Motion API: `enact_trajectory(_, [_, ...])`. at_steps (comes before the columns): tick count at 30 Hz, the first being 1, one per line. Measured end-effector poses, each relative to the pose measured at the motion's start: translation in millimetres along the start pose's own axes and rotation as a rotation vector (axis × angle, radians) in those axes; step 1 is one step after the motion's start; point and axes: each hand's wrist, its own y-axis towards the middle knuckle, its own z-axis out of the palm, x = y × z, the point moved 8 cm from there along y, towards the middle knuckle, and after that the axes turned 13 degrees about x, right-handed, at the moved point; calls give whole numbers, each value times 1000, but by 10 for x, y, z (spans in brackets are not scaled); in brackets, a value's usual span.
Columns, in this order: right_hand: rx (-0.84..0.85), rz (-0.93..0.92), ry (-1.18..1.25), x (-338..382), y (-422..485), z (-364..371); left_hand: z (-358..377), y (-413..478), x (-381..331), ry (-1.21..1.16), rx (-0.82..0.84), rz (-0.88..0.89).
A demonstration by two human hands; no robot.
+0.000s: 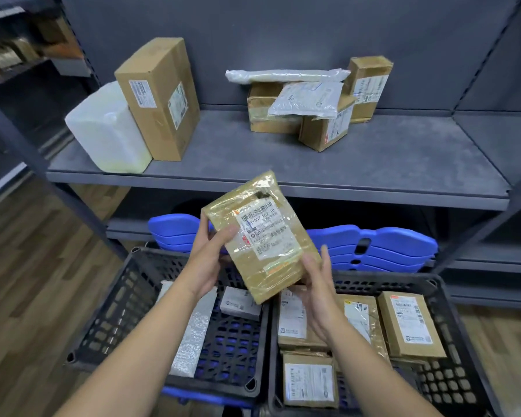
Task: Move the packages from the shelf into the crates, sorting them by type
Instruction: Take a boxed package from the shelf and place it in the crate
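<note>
Grey shelf (373, 164) lies far. My left hand (211, 260) and right hand (316, 284) both grip the taped box (259, 236), long axis far-left to near-right; the right crate (451, 311), likely its place, sits just below, nearer the right hand.

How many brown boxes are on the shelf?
4: the tall box at left; at right the taped box under white bags, the front box and the back box. Others may be hidden behind them.

I see two bare forearms, reaching in from 7 and 5 o'clock; my left hand (206, 266) and right hand (316, 299) are ungloved.
</note>
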Motion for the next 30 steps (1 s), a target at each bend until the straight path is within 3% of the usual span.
enact_trajectory(2, [-32,-30,-82,169,46,-153,5,27,-78,84,29,-7])
enact_trajectory(7, [87,-23,-274,396,148,-99,24,77,-163,141,26,-7])
enact_trajectory(14, [-20,90,-24,193,284,-78,232,48,-305,357,32,138])
enact_trajectory(19, [14,179,28,60,334,27,275,115,-471,499,18,158])
enact_trajectory(25, [37,138,-84,146,339,65,82,198,-494,642,-32,-13])
enact_trajectory(28, [31,90,-144,210,325,32,-71,214,-503,821,-82,-122])
enact_trajectory(30, [38,60,-163,246,308,19,-99,220,-523,791,-82,-175])
